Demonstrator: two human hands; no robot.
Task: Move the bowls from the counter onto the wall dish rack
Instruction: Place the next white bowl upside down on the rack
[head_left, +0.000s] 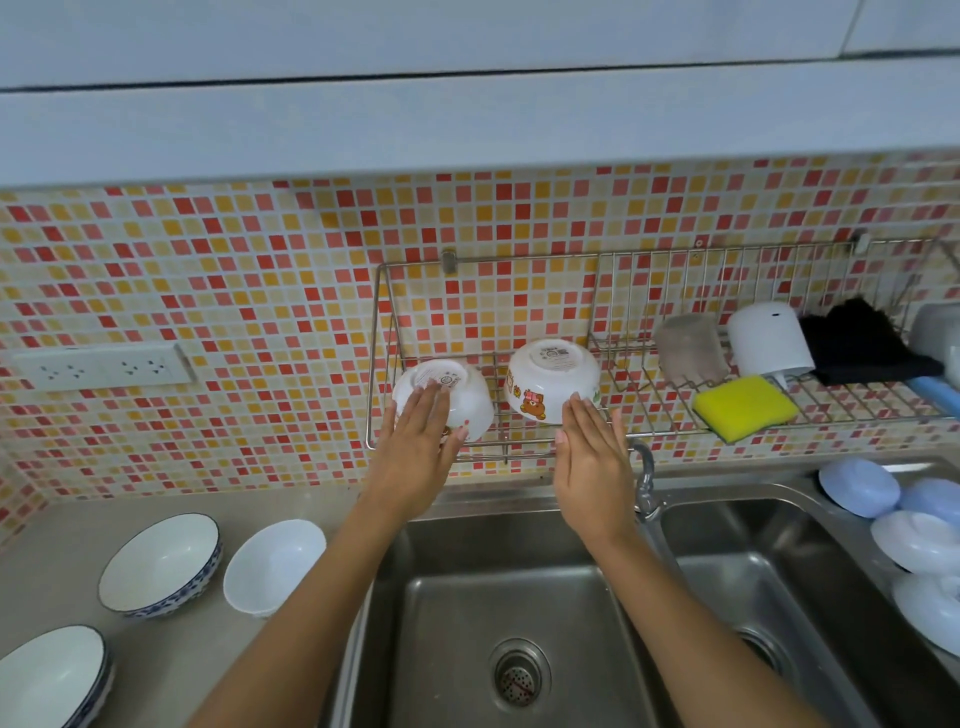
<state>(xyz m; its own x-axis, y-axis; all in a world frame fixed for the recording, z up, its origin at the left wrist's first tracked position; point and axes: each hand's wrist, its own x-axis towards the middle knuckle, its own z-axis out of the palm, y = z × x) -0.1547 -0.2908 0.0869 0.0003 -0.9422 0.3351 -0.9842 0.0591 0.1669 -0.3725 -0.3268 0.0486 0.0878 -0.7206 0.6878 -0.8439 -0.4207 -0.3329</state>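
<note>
Two bowls lie upside down at the left end of the wire wall rack (655, 401). My left hand (415, 441) lies over the plain white bowl (470, 397), with the thumb wrapped round its lower rim. My right hand (592, 457) is flat with straight fingers, and its fingertips touch the lower edge of the bear-print bowl (550, 382). On the counter at the left stand a blue-rimmed bowl (161, 564), a white bowl (272, 566) and another blue-rimmed bowl (52, 680) at the bottom corner, all upright.
The rack's right part holds a grey cup (691, 348), a yellow sponge (745, 408), a white dispenser (769, 338) and a black cloth (862, 343). Below lie a double steel sink (447, 597) and a faucet (644, 483). Pale lids (860, 486) are stacked at the right. A socket strip (101, 366) is on the wall.
</note>
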